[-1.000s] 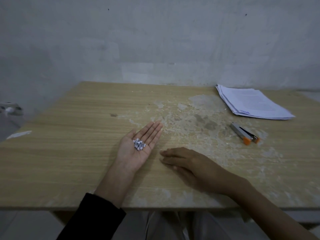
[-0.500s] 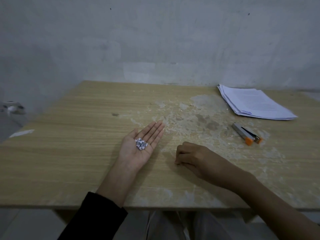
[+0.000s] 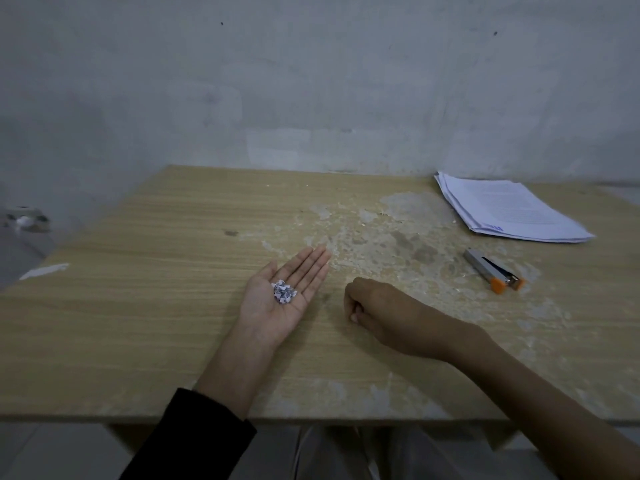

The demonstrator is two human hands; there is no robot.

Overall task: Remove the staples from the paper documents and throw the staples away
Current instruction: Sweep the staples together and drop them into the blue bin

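My left hand lies palm up on the wooden table, fingers straight. A small heap of staples with torn paper bits sits in its palm. Just to the right, my right hand rests on the table curled into a fist; nothing shows in it. A stack of white paper documents lies at the far right of the table. A grey and orange stapler lies in front of the stack, away from both hands.
A grey wall stands right behind the table. The tabletop is worn and patchy in the middle. A white scrap lies by the table's left edge. Off the table at the far left sits a small blurred object.
My right hand was flat on the table, then curled its fingers into a fist and slid a little right. The left hand with the staples has stayed put.
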